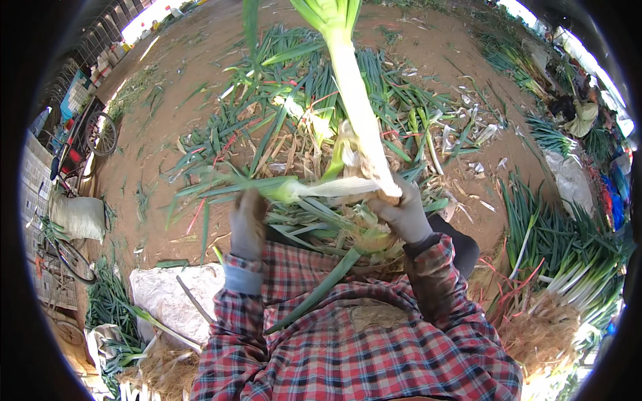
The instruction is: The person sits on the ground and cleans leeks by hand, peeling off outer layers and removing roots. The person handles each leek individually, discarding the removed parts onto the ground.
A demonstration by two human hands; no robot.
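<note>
My right hand [404, 215], in a grey work glove, grips the root end of a thick leek [358, 95]. Its white stem points away from me and its green leaves reach the top edge of the view. My left hand [249, 220], also gloved and blurred, is closed on the green part of a peeled outer leaf [331, 189], which stretches across to the leek's base. Cut leaves and dry peelings [321, 223] lie just beyond my lap. A long green leaf [318, 290] rests on my checked shirt.
Leaf waste with red ties [281, 120] covers the dirt floor ahead. Bundled leeks [567, 270] lie at the right. At the left are a white sack [173, 295], more rooted leeks [168, 366] and bicycles [102, 134]. Another person [582, 113] is at the upper right.
</note>
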